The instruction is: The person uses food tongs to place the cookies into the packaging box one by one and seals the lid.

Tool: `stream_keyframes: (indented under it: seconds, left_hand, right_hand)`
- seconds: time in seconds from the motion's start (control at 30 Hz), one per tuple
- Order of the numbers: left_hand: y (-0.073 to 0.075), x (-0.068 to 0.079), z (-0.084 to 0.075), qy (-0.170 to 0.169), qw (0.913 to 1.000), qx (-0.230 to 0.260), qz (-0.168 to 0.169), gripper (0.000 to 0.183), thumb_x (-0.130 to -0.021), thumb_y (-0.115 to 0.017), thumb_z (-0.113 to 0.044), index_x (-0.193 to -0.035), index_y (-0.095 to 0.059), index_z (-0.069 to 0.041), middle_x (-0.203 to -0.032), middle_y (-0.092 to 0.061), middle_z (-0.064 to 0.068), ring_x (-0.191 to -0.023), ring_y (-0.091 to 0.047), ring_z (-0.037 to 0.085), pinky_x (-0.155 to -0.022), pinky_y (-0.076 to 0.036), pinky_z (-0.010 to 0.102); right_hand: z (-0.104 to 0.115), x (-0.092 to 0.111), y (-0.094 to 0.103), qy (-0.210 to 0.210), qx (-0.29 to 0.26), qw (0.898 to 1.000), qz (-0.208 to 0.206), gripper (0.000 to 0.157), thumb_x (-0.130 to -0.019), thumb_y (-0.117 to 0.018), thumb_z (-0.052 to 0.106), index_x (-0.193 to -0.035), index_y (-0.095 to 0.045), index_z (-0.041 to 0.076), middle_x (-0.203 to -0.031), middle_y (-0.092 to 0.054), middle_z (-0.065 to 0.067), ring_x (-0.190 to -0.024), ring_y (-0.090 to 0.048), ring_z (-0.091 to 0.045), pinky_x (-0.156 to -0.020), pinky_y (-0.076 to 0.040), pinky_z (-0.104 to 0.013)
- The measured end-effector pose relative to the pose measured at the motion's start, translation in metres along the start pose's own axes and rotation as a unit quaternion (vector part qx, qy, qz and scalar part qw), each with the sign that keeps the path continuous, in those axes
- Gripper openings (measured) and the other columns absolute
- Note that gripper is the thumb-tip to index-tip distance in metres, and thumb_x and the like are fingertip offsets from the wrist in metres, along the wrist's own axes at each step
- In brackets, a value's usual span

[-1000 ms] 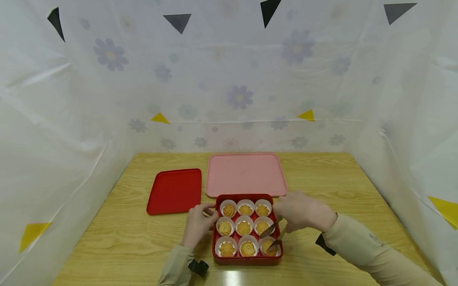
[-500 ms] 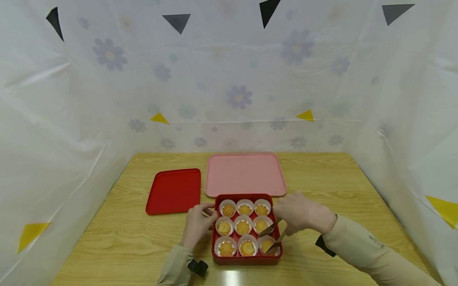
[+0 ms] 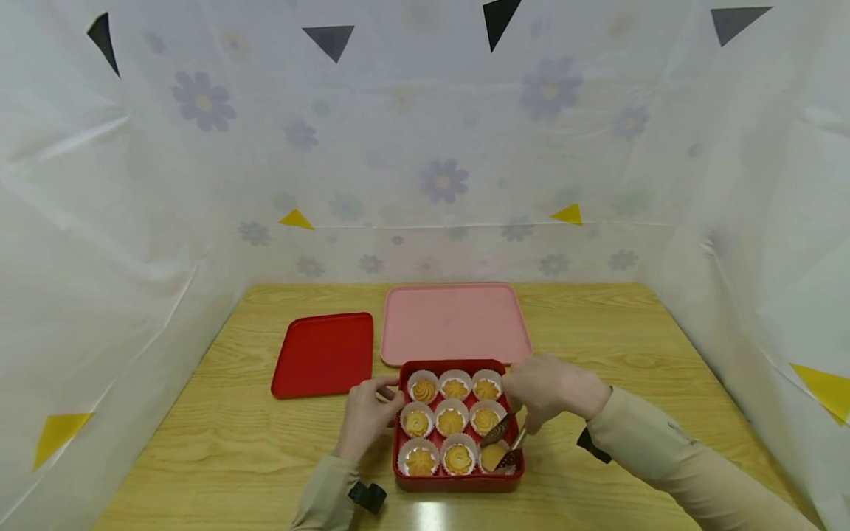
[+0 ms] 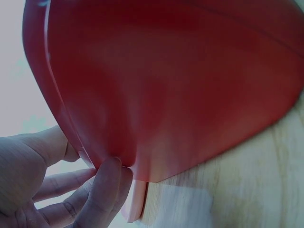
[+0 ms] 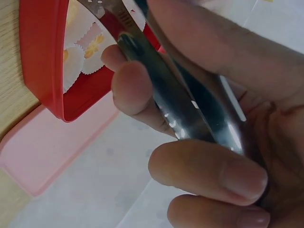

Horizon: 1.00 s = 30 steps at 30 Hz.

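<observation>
A deep red box (image 3: 455,484) holds several golden piped cookies in white paper cups, set in rows. My left hand (image 3: 367,417) grips its left side near the back corner; in the left wrist view, thumb and fingertips pinch the wall at the rim (image 4: 64,107). My right hand (image 3: 554,391), over the box's right side, holds metal tongs (image 5: 164,95) with fingers curled round the handles. The perforated tong ends (image 3: 510,459) reach down into the front right cup, one on each side of a cookie (image 3: 492,456). Whether they touch it is hard to tell.
A pink tray (image 3: 457,324) lies behind the box. To the left of that is a flat red tray (image 3: 324,355). The wooden table (image 3: 598,324) is enclosed by white flower-printed sheeting (image 3: 372,147) at the back and sides.
My right hand has moved slightly left, and the tong ends now sit lower around the front right cookie. The left hand and the box have stayed in place.
</observation>
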<state>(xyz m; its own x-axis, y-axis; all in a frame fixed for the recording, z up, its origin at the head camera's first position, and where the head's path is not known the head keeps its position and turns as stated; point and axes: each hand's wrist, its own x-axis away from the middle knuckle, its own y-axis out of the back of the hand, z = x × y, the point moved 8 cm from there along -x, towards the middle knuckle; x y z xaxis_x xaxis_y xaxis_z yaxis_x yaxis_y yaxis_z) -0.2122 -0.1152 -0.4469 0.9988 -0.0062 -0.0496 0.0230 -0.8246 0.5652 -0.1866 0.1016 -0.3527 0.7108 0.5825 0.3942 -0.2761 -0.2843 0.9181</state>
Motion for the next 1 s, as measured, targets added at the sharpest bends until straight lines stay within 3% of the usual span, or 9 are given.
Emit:
stream_keyframes:
  seconds: [0.3, 0.7, 0.83, 1.0]
  left_hand:
    - [-0.0002, 0.0003, -0.0007, -0.002, 1.0, 0.0, -0.003, 0.028, -0.078, -0.061, -0.018, -0.104, -0.065, -0.008, -0.076, -0.066, 0.009, -0.05, -0.058, 0.008, -0.043, -0.047, 0.02]
    - [0.0002, 0.0003, -0.0012, -0.004, 1.0, 0.001, -0.005, 0.027, -0.078, -0.061, -0.018, -0.103, -0.066, -0.008, -0.075, -0.065, 0.008, -0.052, -0.058, 0.008, -0.043, -0.047, 0.02]
    - [-0.0003, 0.0003, -0.0012, -0.003, 1.0, 0.002, -0.001, 0.027, -0.079, -0.061, -0.018, -0.104, -0.065, -0.008, -0.076, -0.065, 0.009, -0.053, -0.058, 0.008, -0.043, -0.047, 0.019]
    - [-0.0009, 0.0, -0.0005, -0.001, 1.0, 0.004, 0.0, 0.027, -0.079, -0.061, -0.018, -0.104, -0.065, -0.008, -0.076, -0.065, 0.009, -0.052, -0.058, 0.008, -0.043, -0.048, 0.019]
  right_hand:
    - [-0.0025, 0.0025, 0.005, 0.012, -0.026, 1.0, -0.01, 0.017, -0.058, -0.081, 0.026, -0.062, -0.065, 0.022, -0.066, -0.062, 0.012, -0.057, -0.05, -0.006, -0.052, -0.044, -0.023]
    - [-0.0018, 0.0035, 0.0041, 0.003, -0.015, 1.0, -0.006, 0.015, -0.058, -0.081, 0.029, -0.064, -0.068, 0.025, -0.073, -0.067, 0.014, -0.067, -0.059, -0.008, -0.055, -0.047, -0.024]
    - [-0.0042, 0.0044, 0.0053, -0.003, -0.036, 0.999, 0.001, 0.014, -0.06, -0.079, 0.027, -0.067, -0.067, 0.026, -0.072, -0.066, 0.013, -0.065, -0.058, -0.007, -0.055, -0.046, -0.024]
    - [-0.0053, 0.0026, 0.0066, -0.007, -0.022, 1.0, -0.003, 0.017, -0.06, -0.079, 0.031, -0.064, -0.065, 0.024, -0.068, -0.063, 0.013, -0.06, -0.054, -0.007, -0.052, -0.043, -0.024]
